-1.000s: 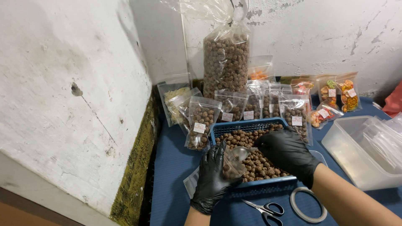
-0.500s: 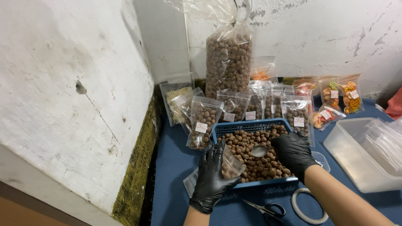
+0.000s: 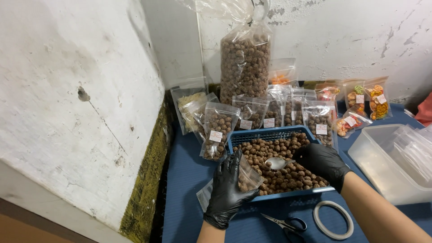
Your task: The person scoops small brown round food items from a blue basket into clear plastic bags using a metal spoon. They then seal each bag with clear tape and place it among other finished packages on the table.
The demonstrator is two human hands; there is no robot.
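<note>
At lower centre of the frame, both hands wear black gloves and work over a blue basket filled with brown, round snack balls. Left hand: fingers closed around a small clear pouch, held upright at the basket's left edge with a few balls already visible inside; whether its mouth stands open cannot be told. Right hand: fingers closed on the handle of a metal spoon. The spoon's long axis runs nearly level, bowl pointing toward frame left, handle toward frame right. The bowl lies just beside the pouch, to its right, above the heap of balls. The bowl appears shiny and mostly empty.

Behind the basket, filled and labelled small pouches stand in a row before one tall clear bag of the same balls. Scissors and a tape ring lie on the blue surface near the frame bottom. A clear plastic tub sits at right.
</note>
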